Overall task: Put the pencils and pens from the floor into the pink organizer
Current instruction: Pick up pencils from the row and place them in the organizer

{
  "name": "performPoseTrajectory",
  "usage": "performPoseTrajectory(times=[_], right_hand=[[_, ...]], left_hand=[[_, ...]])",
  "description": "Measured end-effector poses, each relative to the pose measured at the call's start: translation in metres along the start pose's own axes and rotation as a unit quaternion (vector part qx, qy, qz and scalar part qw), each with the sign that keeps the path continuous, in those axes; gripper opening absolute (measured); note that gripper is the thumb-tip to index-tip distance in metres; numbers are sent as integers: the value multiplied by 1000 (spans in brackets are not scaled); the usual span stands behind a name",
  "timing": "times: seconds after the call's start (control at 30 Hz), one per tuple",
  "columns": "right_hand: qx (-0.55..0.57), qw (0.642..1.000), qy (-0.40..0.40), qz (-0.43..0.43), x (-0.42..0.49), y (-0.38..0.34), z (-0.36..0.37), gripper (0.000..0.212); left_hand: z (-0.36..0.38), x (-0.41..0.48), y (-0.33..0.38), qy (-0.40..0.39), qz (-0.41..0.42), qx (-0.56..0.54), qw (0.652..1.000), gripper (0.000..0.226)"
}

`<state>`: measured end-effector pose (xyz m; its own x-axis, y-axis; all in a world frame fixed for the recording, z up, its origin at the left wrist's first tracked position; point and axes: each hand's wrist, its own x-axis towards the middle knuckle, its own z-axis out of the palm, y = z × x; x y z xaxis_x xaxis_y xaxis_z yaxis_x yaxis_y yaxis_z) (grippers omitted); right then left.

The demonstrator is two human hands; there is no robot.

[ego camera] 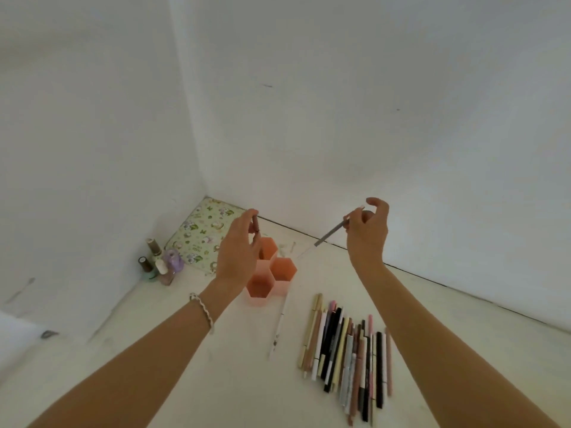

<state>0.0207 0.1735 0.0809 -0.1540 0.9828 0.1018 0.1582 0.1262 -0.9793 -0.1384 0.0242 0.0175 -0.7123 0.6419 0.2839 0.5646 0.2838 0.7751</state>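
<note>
Left hand (239,251) pinches a brown pencil (255,225) upright over the pink organizer (272,273) at frame centre, right hand (367,230) pinches a grey pen (330,233); lower each vertically into an open cell.

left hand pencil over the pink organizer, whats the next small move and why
Probably lower the left hand and release its brown pencil into the far cell of the pink organizer. The pencil hangs roughly upright right above that open cell, so a short drop should seat it. The right hand holds a grey pencil off to the side, and can follow.
</note>
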Motion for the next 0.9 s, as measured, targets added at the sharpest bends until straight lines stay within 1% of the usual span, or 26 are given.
performPoseTrajectory(times=[0.07, 0.13, 0.23, 0.3, 0.4, 0.47, 0.53, 0.67, 0.7, 0.77, 0.8, 0.83, 0.9], right_hand=[[8, 1000, -6, -21, -5, -4, 7, 14], [11, 999, -19, -41, -12, -5, 19, 11], [-9, 997, -47, -66, -27, 0, 39, 11], [-39, 993, -74, -84, -37, 7, 50, 12], [-124, 976, -137, -117, -51, 21, 60, 9], [-170, 959, -180, -140, -59, 28, 60, 12], [-185, 953, -188, -148, -59, 31, 54, 19], [-201, 962, -144, -120, -45, 34, 26, 19], [-207, 962, -140, -110, -42, 35, 18, 19], [-222, 961, -139, -85, -37, 41, -1, 19], [-230, 961, -141, -66, -35, 46, -10, 18], [-234, 961, -141, -43, -34, 52, -20, 17], [-243, 958, -149, -9, -35, 65, -34, 18]], left_hand=[[1, -2, -7, -29, 17, 80, 996, 29], [-3, -3, -10, -15, 37, 112, 993, 28], [-18, -1, -9, 28, 32, 72, 997, 32], [-30, 1, -6, 32, 21, 52, 998, 33], [-41, -2, 9, -17, 1, 41, 999, 25], [-42, -10, 24, -65, -22, 21, 997, 18], [-31, -24, 36, -134, -21, 35, 990, 24], [15, -66, 42, -266, -4, 83, 960, 21], [27, -76, 39, -300, 2, 125, 946, 24], [50, -94, 35, -362, 14, 240, 901, 28], [58, -102, 32, -376, 6, 291, 880, 29], [66, -108, 31, -378, -2, 326, 867, 32], [76, -114, 29, -366, -20, 359, 859, 37]])
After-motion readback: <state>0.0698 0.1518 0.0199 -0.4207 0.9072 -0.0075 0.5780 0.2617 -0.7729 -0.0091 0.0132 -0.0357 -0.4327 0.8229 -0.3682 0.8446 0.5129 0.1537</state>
